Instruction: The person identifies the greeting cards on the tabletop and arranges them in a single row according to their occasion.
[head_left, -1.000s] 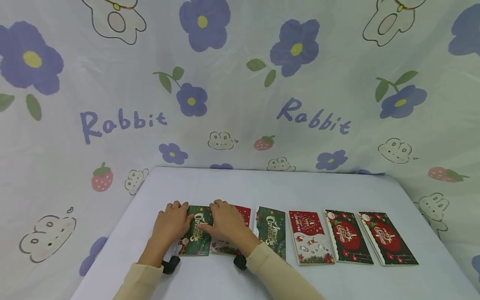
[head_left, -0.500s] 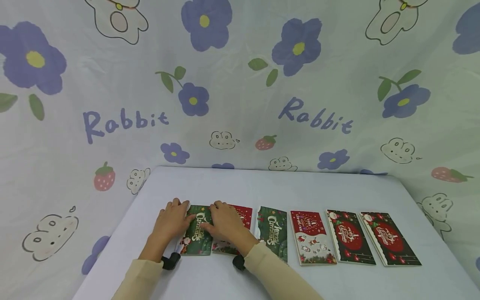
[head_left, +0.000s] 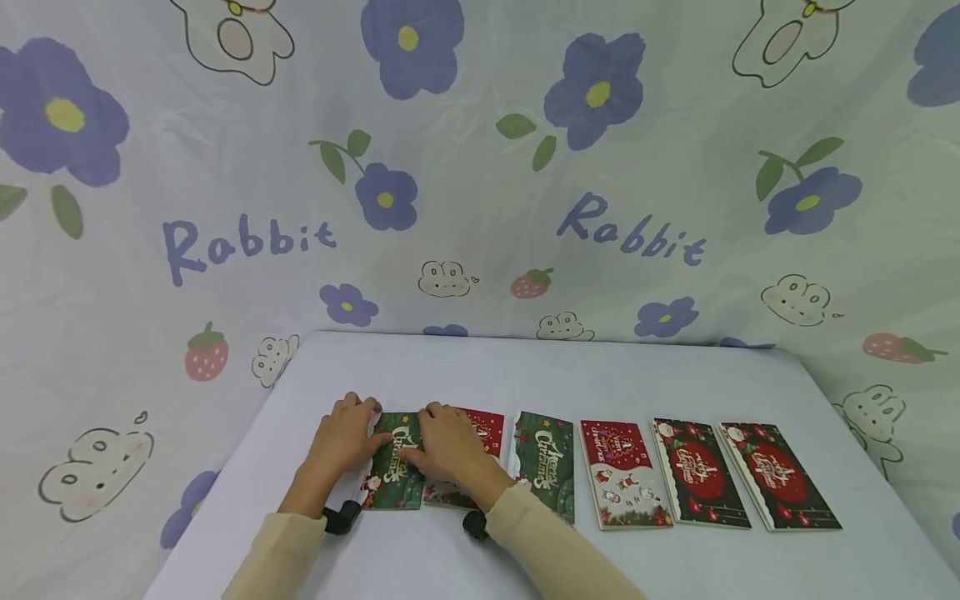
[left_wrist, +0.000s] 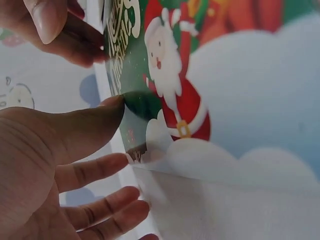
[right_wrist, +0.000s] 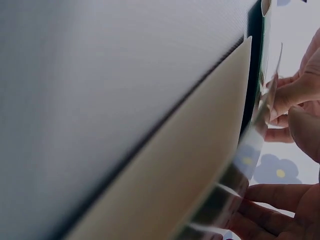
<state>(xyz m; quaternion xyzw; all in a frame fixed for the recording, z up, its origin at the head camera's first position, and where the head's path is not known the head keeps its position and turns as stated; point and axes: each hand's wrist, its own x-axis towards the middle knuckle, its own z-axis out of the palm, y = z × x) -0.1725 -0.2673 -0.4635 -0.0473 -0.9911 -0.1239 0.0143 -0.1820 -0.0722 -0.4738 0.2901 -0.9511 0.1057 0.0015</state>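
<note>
A green Christmas notebook [head_left: 397, 471] lies flat at the left end of a row on the white table. My left hand [head_left: 339, 442] is at its left edge; in the left wrist view the thumb [left_wrist: 95, 127] touches the cover, with the other fingers spread along the edge. My right hand [head_left: 453, 446] covers part of a red-and-white Christmas notebook [head_left: 486, 427] right beside it. In the right wrist view its fingers [right_wrist: 272, 197] touch a cover's far edge, while its thumb hovers. Each hand's fingers look fairly straight.
Rightward in the row lie another green notebook [head_left: 551, 458], a red-and-white one [head_left: 626, 475] and two dark ones with red circles, the nearer [head_left: 701, 475] and the outermost [head_left: 783, 479]. A patterned cloth [head_left: 480, 167] hangs behind the table [head_left: 525, 371]. Black wrist devices sit below both hands.
Both hands stay almost where they were around the left green notebook. The view has shifted very slightly; the notebooks keep their places.
</note>
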